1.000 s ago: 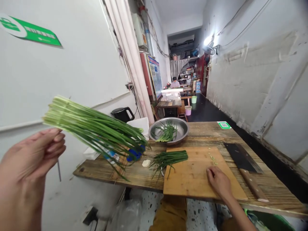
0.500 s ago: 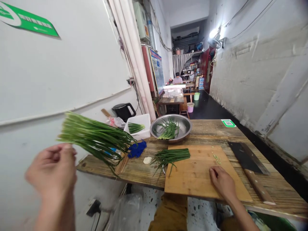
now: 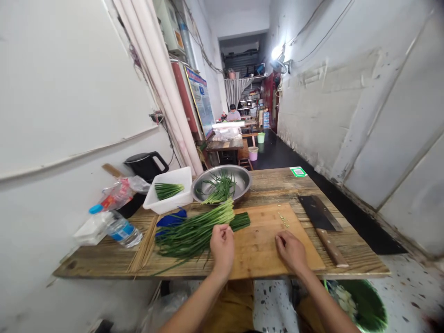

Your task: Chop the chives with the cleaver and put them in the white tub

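My left hand [image 3: 223, 247] is closed on a large bunch of garlic chives [image 3: 194, 229], its pale ends at the upper right and the green leaves trailing left over the table. Behind it, a smaller cut bunch of chives [image 3: 243, 221] lies on the wooden cutting board [image 3: 258, 249]. My right hand [image 3: 291, 251] rests on the right part of the board with its fingers curled; what they hold, if anything, is hidden. Small chopped bits [image 3: 284, 219] lie just beyond it. A cleaver [image 3: 322, 222] with a wooden handle lies to the right of the board.
A steel bowl [image 3: 248, 185] with chives and a white tray [image 3: 149, 203] with more chives stand behind. To the left are a water bottle [image 3: 126, 231], a blue cloth [image 3: 169, 219] and a black kettle [image 3: 140, 166]. A green bucket [image 3: 374, 307] stands below right. A person [image 3: 233, 114] sits far back.
My left hand has brought the large bunch of chives from the far left, raised beside the wall, down to the board's left side. The view has turned left. My right hand stays on the board.
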A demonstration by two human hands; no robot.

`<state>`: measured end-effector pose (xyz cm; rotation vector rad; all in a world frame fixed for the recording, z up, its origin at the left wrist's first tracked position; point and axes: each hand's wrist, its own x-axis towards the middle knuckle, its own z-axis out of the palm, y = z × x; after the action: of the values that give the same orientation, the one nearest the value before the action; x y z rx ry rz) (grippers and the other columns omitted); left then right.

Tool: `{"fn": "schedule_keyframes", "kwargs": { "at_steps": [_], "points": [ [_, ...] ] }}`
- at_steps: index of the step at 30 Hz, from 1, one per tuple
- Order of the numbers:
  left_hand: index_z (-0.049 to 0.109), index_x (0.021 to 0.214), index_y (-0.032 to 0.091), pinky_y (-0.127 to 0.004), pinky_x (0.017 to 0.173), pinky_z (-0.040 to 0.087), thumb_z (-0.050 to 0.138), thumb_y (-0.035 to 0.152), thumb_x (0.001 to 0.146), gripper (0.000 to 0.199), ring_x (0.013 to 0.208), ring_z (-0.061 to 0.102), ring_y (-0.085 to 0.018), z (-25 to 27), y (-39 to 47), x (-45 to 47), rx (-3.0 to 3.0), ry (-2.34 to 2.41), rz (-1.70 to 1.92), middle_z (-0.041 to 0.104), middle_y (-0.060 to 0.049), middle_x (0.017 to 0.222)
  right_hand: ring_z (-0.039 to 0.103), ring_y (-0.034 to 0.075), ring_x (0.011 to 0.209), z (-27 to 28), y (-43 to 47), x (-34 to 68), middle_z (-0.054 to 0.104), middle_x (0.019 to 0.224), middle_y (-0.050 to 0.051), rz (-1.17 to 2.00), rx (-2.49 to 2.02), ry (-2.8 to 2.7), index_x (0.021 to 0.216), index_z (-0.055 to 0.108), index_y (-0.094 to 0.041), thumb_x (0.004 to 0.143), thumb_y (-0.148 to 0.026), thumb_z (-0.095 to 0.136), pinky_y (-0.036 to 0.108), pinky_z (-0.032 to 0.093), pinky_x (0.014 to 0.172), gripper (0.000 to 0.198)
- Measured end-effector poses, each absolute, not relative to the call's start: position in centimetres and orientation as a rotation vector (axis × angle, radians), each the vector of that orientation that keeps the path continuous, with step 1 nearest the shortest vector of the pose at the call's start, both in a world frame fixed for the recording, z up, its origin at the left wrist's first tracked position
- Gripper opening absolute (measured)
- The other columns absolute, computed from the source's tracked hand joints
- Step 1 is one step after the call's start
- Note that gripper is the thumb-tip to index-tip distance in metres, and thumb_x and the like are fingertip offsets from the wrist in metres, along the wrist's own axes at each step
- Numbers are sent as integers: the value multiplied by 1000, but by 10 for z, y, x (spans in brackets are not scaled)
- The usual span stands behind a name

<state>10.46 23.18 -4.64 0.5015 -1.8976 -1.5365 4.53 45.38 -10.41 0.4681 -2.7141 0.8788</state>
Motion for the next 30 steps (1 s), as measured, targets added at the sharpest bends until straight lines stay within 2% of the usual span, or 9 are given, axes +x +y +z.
{"fn": "schedule_keyframes", "kwargs": {
  "at_steps": [3, 6, 10, 14, 16, 19, 21, 25, 30],
  "points": [
    [54, 98, 19, -25, 58, 50, 41, 21, 89, 16, 61, 61, -14, -64, 256, 78, 444, -2345, -1428, 66, -4, 79, 62, 19, 80, -99, 453, 48, 66, 84, 7, 874, 471, -2725, 83, 66, -17, 94, -29, 36, 28, 40, 71, 34],
    [59, 101, 16, -31, 68, 53, 41, 17, 89, 22, 66, 65, -17, -69, 272, 66, 223, -2721, -1250, 70, -9, 85, 61, 19, 80, -96, 450, 50, 66, 83, 7, 869, 465, -2731, 82, 65, -17, 94, -27, 37, 28, 40, 71, 33],
    [65, 110, 15, -43, 92, 49, 37, 25, 95, 34, 97, 66, -28, -62, 265, 69, -69, -2847, -1008, 71, -17, 108, 60, 20, 80, -96, 450, 52, 66, 82, 8, 955, 468, -2718, 82, 65, -16, 94, -27, 37, 30, 42, 73, 32],
    [57, 130, 12, -44, 98, 46, 28, 18, 93, 47, 111, 62, -28, -52, 233, 74, -273, -2905, -634, 66, -19, 119, 61, 20, 82, -92, 480, 45, 67, 88, 9, 1104, 513, -2628, 90, 67, -16, 93, -30, 37, 30, 47, 76, 33],
    [50, 138, 10, -47, 109, 38, 40, 22, 88, 53, 128, 51, -30, -48, 217, 69, -425, -2895, -444, 56, -19, 137, 61, 22, 90, -85, 509, 41, 68, 94, 11, 964, 395, -2600, 94, 68, -16, 93, -31, 37, 33, 48, 83, 34],
    [33, 149, 9, -55, 121, 12, 60, 30, 73, 84, 146, 25, -33, -45, 205, 52, -547, -2940, -315, 34, -16, 156, 61, 28, 100, -71, 539, 44, 68, 101, 15, 661, 137, -2637, 98, 70, -13, 89, -29, 41, 40, 45, 95, 34],
    [29, 151, 9, -57, 121, 0, 61, 33, 70, 91, 148, 19, -32, -42, 206, 38, -543, -3014, -319, 32, -14, 157, 62, 29, 102, -60, 532, 57, 68, 106, 17, 624, 96, -2726, 103, 69, -11, 89, -30, 42, 41, 44, 96, 36],
    [27, 152, 13, -60, 118, -6, 63, 36, 66, 97, 147, 23, -32, -41, 216, 18, -535, -3091, -403, 36, -14, 155, 68, 24, 88, -47, 456, 91, 73, 97, 11, 922, 438, -3034, 112, 67, -16, 93, -38, 44, 32, 50, 79, 37],
    [18, 154, 16, -62, 116, -6, 67, 36, 64, 105, 147, 24, -32, -48, 207, 15, -453, -3115, -472, 35, -15, 156, 68, 26, 94, -48, 374, 98, 73, 102, 17, 915, 485, -3121, 122, 58, -9, 84, -17, 52, 31, 47, 77, 40]
  ]
}}
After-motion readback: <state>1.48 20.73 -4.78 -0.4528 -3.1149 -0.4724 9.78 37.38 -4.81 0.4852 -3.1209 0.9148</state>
